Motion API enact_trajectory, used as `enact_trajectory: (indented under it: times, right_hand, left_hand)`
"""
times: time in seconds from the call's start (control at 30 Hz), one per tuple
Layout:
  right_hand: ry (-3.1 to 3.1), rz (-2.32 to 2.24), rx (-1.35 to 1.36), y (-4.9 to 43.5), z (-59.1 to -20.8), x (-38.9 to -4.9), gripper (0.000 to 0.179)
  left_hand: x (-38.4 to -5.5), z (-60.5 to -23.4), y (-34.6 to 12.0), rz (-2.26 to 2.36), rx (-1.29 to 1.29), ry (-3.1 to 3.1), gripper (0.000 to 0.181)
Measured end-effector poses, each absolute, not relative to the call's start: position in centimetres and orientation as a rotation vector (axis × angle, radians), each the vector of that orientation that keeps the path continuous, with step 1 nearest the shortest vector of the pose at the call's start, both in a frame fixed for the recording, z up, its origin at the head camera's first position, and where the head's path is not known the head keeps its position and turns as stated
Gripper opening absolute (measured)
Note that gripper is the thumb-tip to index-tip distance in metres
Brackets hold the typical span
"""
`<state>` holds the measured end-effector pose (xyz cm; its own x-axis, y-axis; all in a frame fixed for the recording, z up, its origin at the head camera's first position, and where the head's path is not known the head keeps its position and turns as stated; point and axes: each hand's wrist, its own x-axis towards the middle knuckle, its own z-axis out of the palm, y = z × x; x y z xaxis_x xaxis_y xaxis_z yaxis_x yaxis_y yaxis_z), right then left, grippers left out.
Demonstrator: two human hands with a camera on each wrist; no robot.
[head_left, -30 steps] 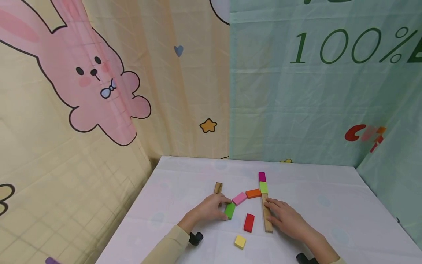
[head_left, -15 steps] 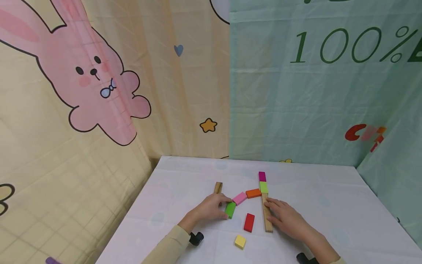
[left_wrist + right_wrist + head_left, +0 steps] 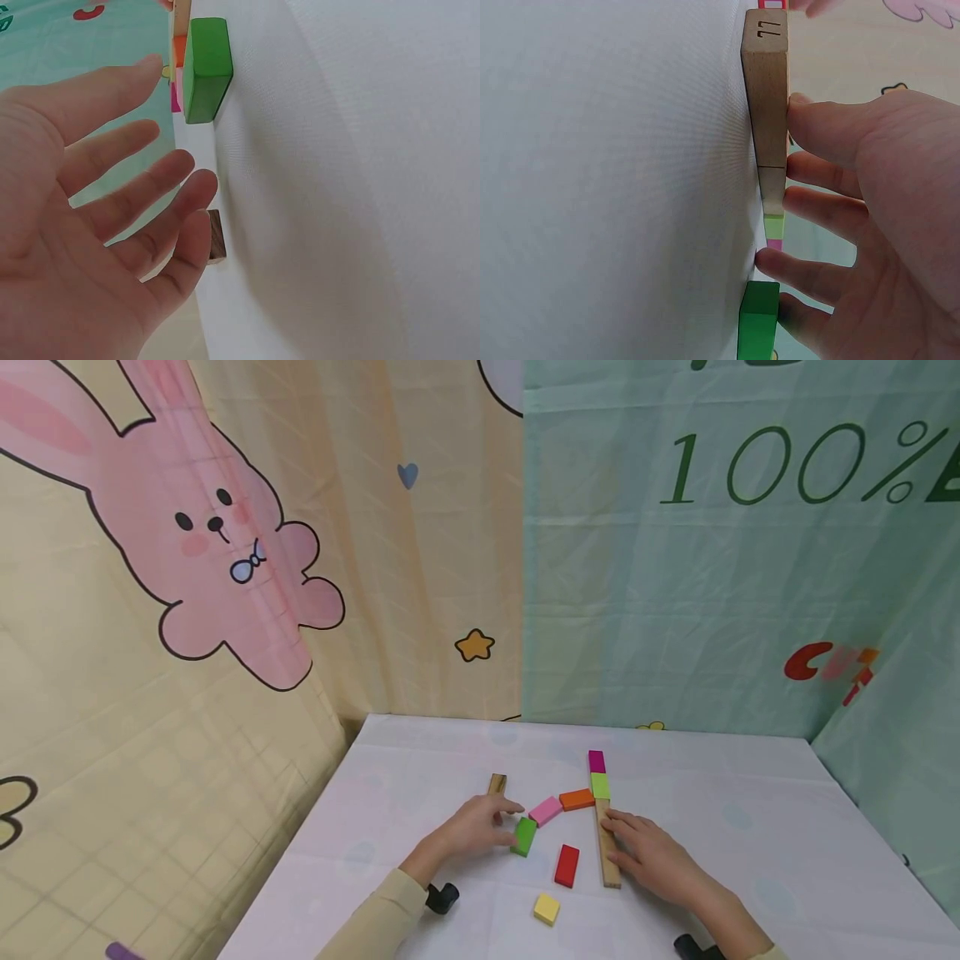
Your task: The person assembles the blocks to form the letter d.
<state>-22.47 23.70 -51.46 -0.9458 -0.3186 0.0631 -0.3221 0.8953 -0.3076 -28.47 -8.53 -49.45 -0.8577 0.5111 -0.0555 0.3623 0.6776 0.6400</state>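
While the left hand (image 3: 472, 825) hangs just beside the green block (image 3: 524, 835), its grip is spread (thumb and fingers apart), and that block lies nearer the tabletop (image 3: 420, 756)'s left edge than its right. Over at the bar (image 3: 605, 839), running toward the far edge, the right hand (image 3: 660, 860) touches its side, grip spread too.

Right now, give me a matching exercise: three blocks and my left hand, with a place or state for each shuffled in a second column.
1. magenta block
2. orange block
3. yellow block
4. left hand

A. lowest block in the head view
B. fingers apart, holding nothing
C. just beyond the lime block
D. immediately right of the pink block

Pairs: 1-C, 2-D, 3-A, 4-B
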Motion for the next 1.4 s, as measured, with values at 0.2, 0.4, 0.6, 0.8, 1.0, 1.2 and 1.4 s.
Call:
enact_trajectory:
  times: [0.2,0.4,0.6,0.8,1.0,1.2,1.4]
  right_hand:
    - [-3.053,0.501,0.513,23.7,-51.5,-22.5,0.062]
    - [-3.056,0.492,0.509,23.7,-51.5,-22.4,0.062]
    - [-3.055,0.499,0.509,23.8,-51.6,-22.5,0.062]
    - [-3.06,0.508,0.518,23.9,-51.8,-22.6,0.062]
    - [-3.061,0.503,0.513,23.9,-51.8,-22.6,0.062]
    - [-3.064,0.512,0.525,23.9,-51.7,-22.6,0.062]
    - [-3.055,0.497,0.53,23.8,-51.6,-22.5,0.062]
  left_hand:
    - [-28.9,-48.6,-9.0,0.946,0.725,2.684,0.045]
    - [-29.5,-48.1,-9.6,0.975,0.703,2.695,0.041]
    - [-30.1,-48.1,-9.9,1.002,0.702,2.714,0.039]
    - [-30.7,-48.4,-10.0,1.035,0.688,2.715,0.036]
    - [-32.2,-48.8,-10.3,1.057,0.67,2.767,0.033]
    - [-33.3,-49.7,-10.7,1.111,0.633,2.778,0.039]
    - [-33.9,-50.1,-10.8,1.152,0.581,2.784,0.049]
